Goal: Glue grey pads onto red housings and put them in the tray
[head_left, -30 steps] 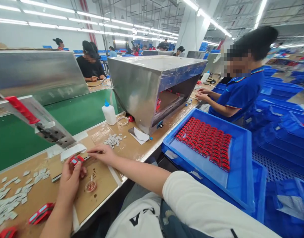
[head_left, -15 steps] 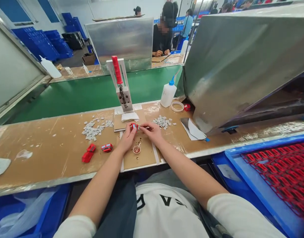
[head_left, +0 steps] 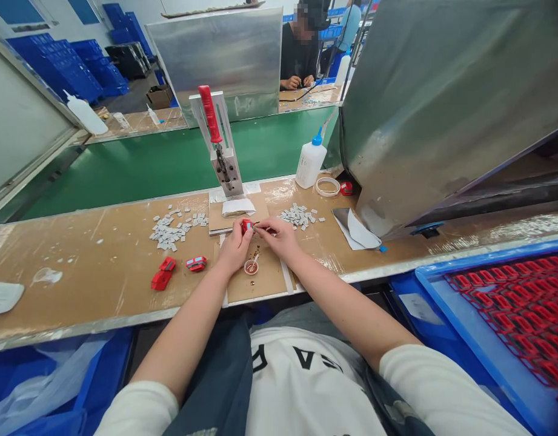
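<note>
My left hand (head_left: 235, 248) is closed around a small red toy car body (head_left: 246, 226) with a pale blue patch. My right hand (head_left: 279, 236) pinches a thin dark tool, too small to name, with its tip at the car body's right side. Below the hands stands a little round cup (head_left: 251, 266) with reddish contents and a white stick leaning in it. Tiny dark bits lie on the cardboard mat (head_left: 260, 289) around the cup. To the left rest a red car body with grey windows (head_left: 196, 263) and more red car pieces (head_left: 163, 274).
Piles of small grey pieces lie left (head_left: 169, 231) and right (head_left: 299, 215) of the hands. A red-handled clamp press (head_left: 224, 163) stands behind them. Further right are a squeeze bottle (head_left: 311, 162), a tape roll (head_left: 327, 186) and a blue tray (head_left: 446, 297) of red parts.
The camera view has tilted and shifted slightly. The red car body has turned a little in my left hand; a thin dark tip now shows at my right fingertips.
</note>
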Demonstrator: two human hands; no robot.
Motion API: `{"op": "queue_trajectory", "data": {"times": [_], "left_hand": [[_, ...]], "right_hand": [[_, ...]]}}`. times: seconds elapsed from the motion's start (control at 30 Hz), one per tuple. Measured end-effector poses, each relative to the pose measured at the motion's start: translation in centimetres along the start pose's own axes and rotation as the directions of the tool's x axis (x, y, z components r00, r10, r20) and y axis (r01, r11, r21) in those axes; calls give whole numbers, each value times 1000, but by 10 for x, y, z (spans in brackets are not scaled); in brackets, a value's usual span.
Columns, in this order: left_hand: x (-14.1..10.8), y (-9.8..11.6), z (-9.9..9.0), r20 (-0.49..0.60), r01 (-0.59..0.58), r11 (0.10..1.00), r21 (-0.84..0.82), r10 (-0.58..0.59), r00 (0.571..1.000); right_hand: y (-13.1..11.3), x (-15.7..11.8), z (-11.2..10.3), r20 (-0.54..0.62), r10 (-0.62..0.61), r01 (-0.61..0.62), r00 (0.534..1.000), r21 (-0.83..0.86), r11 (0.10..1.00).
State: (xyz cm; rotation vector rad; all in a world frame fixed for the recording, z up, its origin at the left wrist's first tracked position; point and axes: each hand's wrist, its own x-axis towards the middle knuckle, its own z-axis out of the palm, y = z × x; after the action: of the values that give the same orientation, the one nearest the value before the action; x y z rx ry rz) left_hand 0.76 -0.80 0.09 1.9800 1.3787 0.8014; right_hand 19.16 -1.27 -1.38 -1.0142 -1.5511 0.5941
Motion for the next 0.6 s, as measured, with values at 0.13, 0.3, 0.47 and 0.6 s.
{"op": "queue_trajectory", "data": {"times": [0.13,0.3,0.47,0.6], "left_hand": [[0,-3,0,22,7,999,37,-8,1000],[1,-2,-2,47,36,997,65,-39,998],[0,3,-6,54,-19,996,-85,24,998],[-2,7,-10,57,-21,997,-80,26,998]], "right_hand": [[-1,-2,3,3,-91,91,996,-73,993],[2,-5,6,12,-64,65,998,-70,995],[3,-2,1,49,124,-119,991,-104,987],[-4,0,-6,311,82,-5,947,-240,971]]}}
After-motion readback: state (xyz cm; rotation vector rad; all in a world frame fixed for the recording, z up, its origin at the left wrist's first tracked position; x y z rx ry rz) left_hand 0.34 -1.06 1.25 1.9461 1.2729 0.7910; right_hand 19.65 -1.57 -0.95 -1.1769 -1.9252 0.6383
